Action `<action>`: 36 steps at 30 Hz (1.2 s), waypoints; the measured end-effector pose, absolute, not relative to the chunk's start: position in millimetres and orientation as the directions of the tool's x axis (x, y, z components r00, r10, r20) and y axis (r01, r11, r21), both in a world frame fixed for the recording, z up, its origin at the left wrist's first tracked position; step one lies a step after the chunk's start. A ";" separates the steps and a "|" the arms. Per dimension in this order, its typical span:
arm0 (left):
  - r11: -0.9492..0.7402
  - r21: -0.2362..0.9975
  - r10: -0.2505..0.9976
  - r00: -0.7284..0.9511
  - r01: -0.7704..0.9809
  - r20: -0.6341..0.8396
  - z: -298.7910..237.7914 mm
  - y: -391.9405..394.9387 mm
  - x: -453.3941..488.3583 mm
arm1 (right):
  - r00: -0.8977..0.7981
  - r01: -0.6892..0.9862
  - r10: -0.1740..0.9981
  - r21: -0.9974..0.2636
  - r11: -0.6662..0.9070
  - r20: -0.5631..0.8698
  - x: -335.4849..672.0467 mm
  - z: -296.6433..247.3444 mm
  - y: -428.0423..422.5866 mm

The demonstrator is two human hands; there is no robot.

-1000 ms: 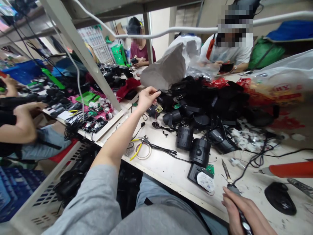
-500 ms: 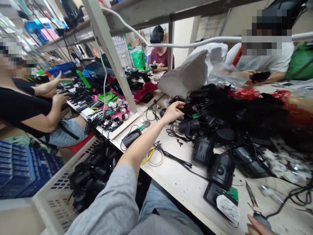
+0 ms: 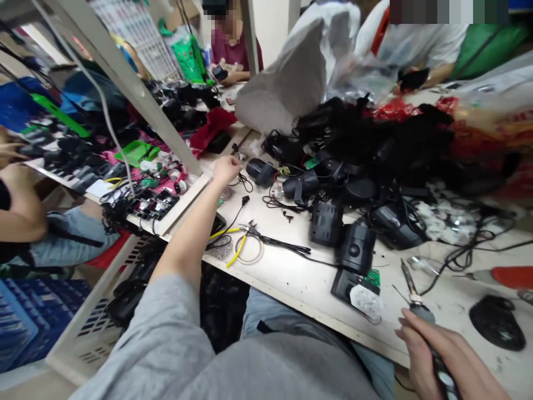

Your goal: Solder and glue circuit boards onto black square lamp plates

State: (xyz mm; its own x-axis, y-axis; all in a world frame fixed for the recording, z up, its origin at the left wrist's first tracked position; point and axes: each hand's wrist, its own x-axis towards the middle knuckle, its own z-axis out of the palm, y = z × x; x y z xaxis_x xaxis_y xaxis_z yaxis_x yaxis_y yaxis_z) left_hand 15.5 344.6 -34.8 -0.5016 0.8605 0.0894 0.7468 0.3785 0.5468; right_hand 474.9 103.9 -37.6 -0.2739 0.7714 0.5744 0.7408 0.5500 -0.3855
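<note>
My left hand (image 3: 227,170) is stretched far over the white table (image 3: 287,300), fingers pinched together beside a thin black cable. Whatever lies between the fingertips is too small to make out. A black lamp housing (image 3: 260,172) lies just right of it. In my right hand (image 3: 449,353) is a soldering iron (image 3: 421,312), its tip pointing away from me over the table. Left of the iron, a white round LED board (image 3: 366,303) and a green circuit board (image 3: 373,277) rest by a black casing (image 3: 342,284).
Yellow-handled pliers (image 3: 237,250) lie near the front edge. Black housings (image 3: 353,247) and a dark heap of parts (image 3: 375,139) fill the right and back. A slanted white post (image 3: 162,116) stands left. A red-handled tool (image 3: 510,276) lies far right. Co-workers sit around.
My left hand has moved left from the black parts, its spread fingers closing into a pinch. My right hand, barely in view before, now shows gripping the soldering iron. The view has turned downward.
</note>
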 end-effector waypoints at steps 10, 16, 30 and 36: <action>0.375 0.571 0.822 -0.547 0.731 0.160 -24.4 302.7 -16.7 | -0.331 0.840 0.593 -0.057 0.539 0.734 476.1 -66.2 112.6; 0.475 0.476 0.820 -0.568 0.740 0.065 -25.4 306.5 -43.4 | -0.408 0.807 0.579 -0.017 0.590 0.706 473.7 -81.1 116.5; 0.432 0.318 0.901 -0.391 0.844 -0.187 -51.1 287.3 -53.3 | -0.322 0.808 0.697 -0.197 0.555 0.641 472.5 -102.5 110.1; 0.406 0.468 0.899 -0.434 0.785 -0.051 -26.5 272.2 -71.6 | -0.306 0.830 0.689 -0.171 0.531 0.657 472.4 -108.0 111.7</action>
State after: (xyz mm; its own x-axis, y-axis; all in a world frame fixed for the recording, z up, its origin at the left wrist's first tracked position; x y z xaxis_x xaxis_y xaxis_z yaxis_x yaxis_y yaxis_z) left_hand -71.6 272.2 -26.5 -0.4343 0.8993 -0.0514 0.7852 0.4060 0.4676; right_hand 472.4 111.7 -108.0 -0.3060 0.6892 0.6568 0.8296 0.5314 -0.1711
